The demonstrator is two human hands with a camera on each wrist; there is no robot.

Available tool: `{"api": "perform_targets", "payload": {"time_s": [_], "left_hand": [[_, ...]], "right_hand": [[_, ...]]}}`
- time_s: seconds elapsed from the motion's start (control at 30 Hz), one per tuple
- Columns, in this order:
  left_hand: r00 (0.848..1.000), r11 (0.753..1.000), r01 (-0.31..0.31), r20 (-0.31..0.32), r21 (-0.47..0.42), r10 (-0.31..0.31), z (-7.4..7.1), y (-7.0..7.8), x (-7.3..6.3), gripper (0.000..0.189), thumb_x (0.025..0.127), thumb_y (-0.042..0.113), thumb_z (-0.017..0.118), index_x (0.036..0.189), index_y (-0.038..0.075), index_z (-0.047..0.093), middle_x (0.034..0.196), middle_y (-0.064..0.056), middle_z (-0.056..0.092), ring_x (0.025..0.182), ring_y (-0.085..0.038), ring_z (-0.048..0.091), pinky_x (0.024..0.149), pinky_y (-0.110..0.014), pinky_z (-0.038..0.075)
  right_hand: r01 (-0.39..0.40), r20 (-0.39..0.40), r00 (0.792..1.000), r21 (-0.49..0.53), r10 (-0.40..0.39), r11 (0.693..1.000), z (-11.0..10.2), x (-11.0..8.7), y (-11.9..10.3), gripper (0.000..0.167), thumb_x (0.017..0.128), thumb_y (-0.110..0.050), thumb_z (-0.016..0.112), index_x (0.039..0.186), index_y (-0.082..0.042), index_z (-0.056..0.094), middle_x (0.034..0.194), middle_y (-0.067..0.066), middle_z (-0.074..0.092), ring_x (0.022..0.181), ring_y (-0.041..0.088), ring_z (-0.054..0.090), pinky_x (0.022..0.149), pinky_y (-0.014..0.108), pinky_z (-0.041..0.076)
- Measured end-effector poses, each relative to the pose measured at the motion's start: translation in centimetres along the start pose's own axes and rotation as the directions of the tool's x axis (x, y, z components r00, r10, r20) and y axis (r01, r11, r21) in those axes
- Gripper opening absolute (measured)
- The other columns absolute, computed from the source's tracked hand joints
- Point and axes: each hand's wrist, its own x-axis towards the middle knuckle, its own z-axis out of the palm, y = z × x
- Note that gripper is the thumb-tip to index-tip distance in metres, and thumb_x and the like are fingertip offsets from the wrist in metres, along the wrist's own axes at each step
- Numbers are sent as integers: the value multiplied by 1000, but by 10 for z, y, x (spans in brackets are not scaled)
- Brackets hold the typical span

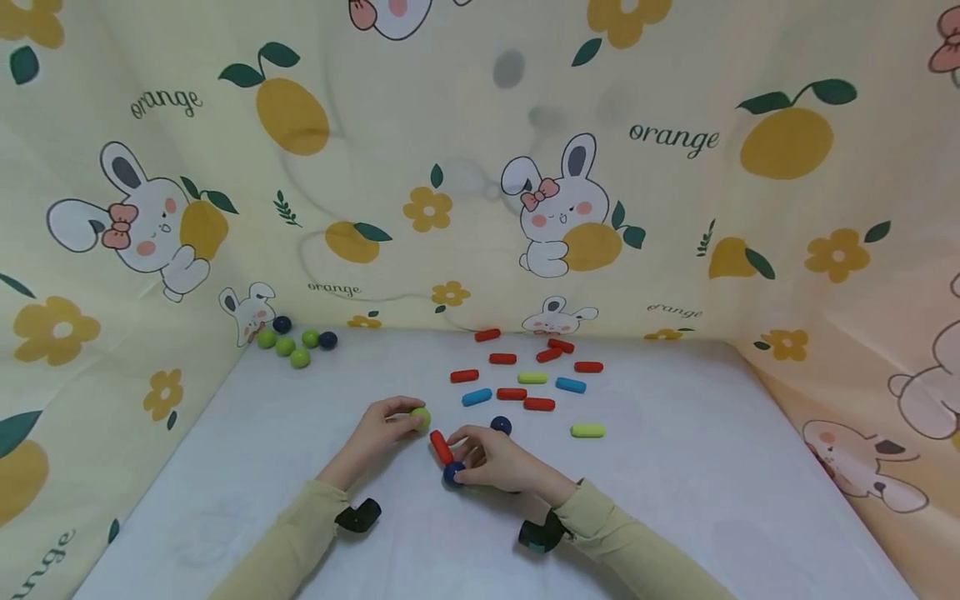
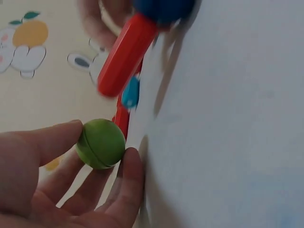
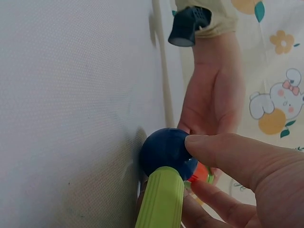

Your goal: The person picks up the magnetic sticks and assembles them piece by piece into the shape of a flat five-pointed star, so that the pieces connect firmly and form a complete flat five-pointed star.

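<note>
In the head view, my left hand [image 1: 381,433] pinches a green ball [image 1: 422,417] between thumb and fingertips. My right hand [image 1: 497,460] grips a dark blue ball [image 1: 453,474]. A red stick [image 1: 441,447] juts from that ball towards the left hand. In the right wrist view, a light green ribbed stick [image 3: 160,199] also meets the blue ball; the hand hides it in the head view. The left wrist view shows a gap between the green ball and the red stick's free end. Another dark blue ball [image 1: 501,426] sits just beyond the right hand.
Red sticks [image 1: 512,393], blue sticks [image 1: 571,385] and light green sticks [image 1: 588,431] lie scattered beyond the hands on the white table [image 1: 660,500]. Green balls [image 1: 285,346] and dark blue balls [image 1: 327,340] cluster at the back left. Printed cloth [image 1: 480,225] walls the table.
</note>
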Motion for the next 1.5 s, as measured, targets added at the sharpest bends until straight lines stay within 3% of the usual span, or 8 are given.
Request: {"api": "perform_targets", "payload": {"time_s": [0.2,0.33,0.5,0.7,0.83,0.97,1.17,1.5], "left_hand": [[998,999,-29,48,-38,30,14,1,-8,36,92,15,64,123,-2,59,118,-13,61,97,-22,64,85,-37,53],[999,996,-25,-41,81,29,22,4,-13,39,86,17,73,120,3,63,114,-9,62,92,-21,63,82,-35,54],[988,967,-44,-134,250,80,34,5,-14,45,76,20,82,115,5,65,104,-7,62,86,-20,57,75,-34,51],[975,949,-51,-189,310,114,45,4,-15,63,70,21,87,124,2,61,108,-13,58,94,-25,54,82,-41,49],[965,954,-25,-242,299,101,51,6,-16,84,69,20,87,139,4,45,114,-16,54,93,-26,54,82,-40,50],[956,960,-8,-279,281,90,55,9,-19,83,67,18,88,135,5,42,115,-16,57,88,-24,58,80,-38,53],[972,975,-33,-221,221,83,57,12,-19,60,68,12,87,120,2,59,103,-10,62,77,-18,62,72,-32,55],[991,962,-46,-109,269,78,57,13,-6,65,69,11,86,127,5,60,106,-10,57,76,-18,55,65,-28,52]], "right_hand": [[-1,-5,1000,4,1,1000,1,0,0,39,86,-12,72,123,-10,56,102,0,64,85,14,60,78,24,52],[11,1,1000,2,-11,1000,0,0,-1,39,86,-12,72,122,-8,56,102,2,64,85,14,61,79,24,51],[16,-42,999,-9,-17,1000,-16,1,-4,40,88,-11,69,125,-5,54,106,7,64,91,16,61,82,28,52],[-3,-172,985,-108,-16,994,-44,5,3,36,87,-5,68,123,-3,58,107,11,64,102,26,58,90,42,49],[-60,-185,982,-154,31,986,-53,7,16,30,86,-3,67,116,-5,63,108,9,64,101,24,56,90,42,48],[-102,-181,981,-168,71,980,-55,6,26,23,87,-4,67,109,-8,67,104,4,64,95,20,57,85,37,51],[-139,-199,974,-140,110,980,-58,-3,27,21,86,-4,68,107,-10,69,103,2,63,93,22,57,81,35,52],[-131,-212,972,-145,99,981,-58,-29,35,16,85,-9,71,101,-10,69,96,0,64,85,19,58,74,31,54]]}}
